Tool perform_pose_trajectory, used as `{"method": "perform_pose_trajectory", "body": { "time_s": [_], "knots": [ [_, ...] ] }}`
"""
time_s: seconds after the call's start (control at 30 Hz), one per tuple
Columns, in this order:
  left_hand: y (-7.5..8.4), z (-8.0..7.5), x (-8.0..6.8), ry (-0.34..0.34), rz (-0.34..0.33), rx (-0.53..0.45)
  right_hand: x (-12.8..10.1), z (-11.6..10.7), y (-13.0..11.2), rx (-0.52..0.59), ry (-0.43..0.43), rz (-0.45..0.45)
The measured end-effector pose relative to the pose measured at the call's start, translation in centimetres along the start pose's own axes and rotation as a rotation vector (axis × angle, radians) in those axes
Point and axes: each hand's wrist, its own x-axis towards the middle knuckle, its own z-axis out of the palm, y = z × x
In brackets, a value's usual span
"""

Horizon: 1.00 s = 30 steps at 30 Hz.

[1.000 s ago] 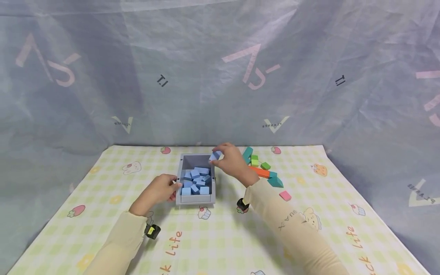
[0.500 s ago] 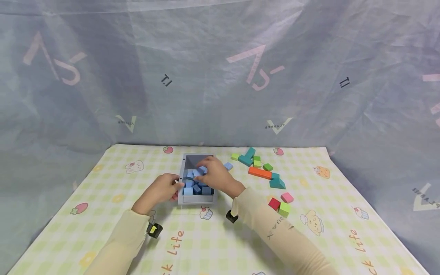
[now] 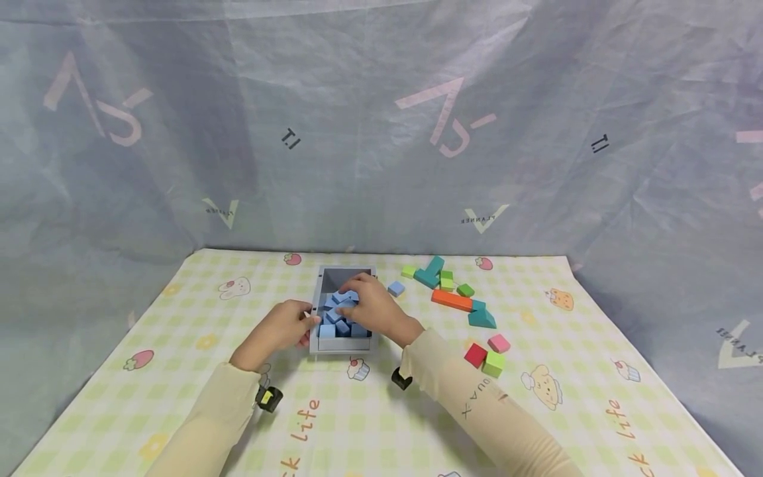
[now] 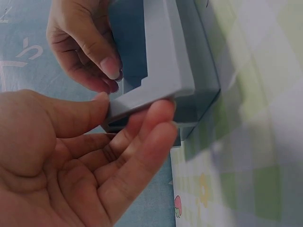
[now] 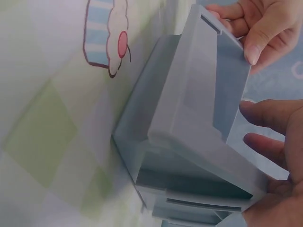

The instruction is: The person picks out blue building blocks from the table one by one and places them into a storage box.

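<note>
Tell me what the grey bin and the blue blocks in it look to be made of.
Grey bin: likely moulded plastic, matte, with smooth thin walls, stepped rim and slots. Blue blocks: probably painted wood or foam, judging by the flat even colour and crisp edges; too small to tell which.

A checked mat (image 3: 536, 411) with cartoon prints covers the surface. Toward its far edge lie a teal block (image 3: 430, 271), green blocks (image 3: 444, 279) and an orange bar (image 3: 451, 300). Nearer the right edge, red (image 3: 475, 354), pink (image 3: 499, 343) and green (image 3: 493, 364) cubes sit together.
</note>
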Motion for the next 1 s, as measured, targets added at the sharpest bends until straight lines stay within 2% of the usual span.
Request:
{"method": "perform_pose_trajectory", "body": {
  "time_s": [0.23,0.57,0.87,1.0],
  "knots": [
    [-0.1,0.1,0.0,0.002,0.009,0.000,0.2,-0.5,0.0,0.011,-0.006,0.003],
    [-0.2,0.0,0.0,0.018,0.041,0.018,0.9,-3.4,1.4,0.029,0.135,0.045],
    [-0.1,0.1,0.0,0.016,0.002,0.001,0.6,-4.8,3.0,0.094,0.184,0.095],
    [-0.1,0.1,0.0,0.017,0.016,0.009,0.3,-4.9,3.8,0.130,0.213,0.133]
  ]
}}
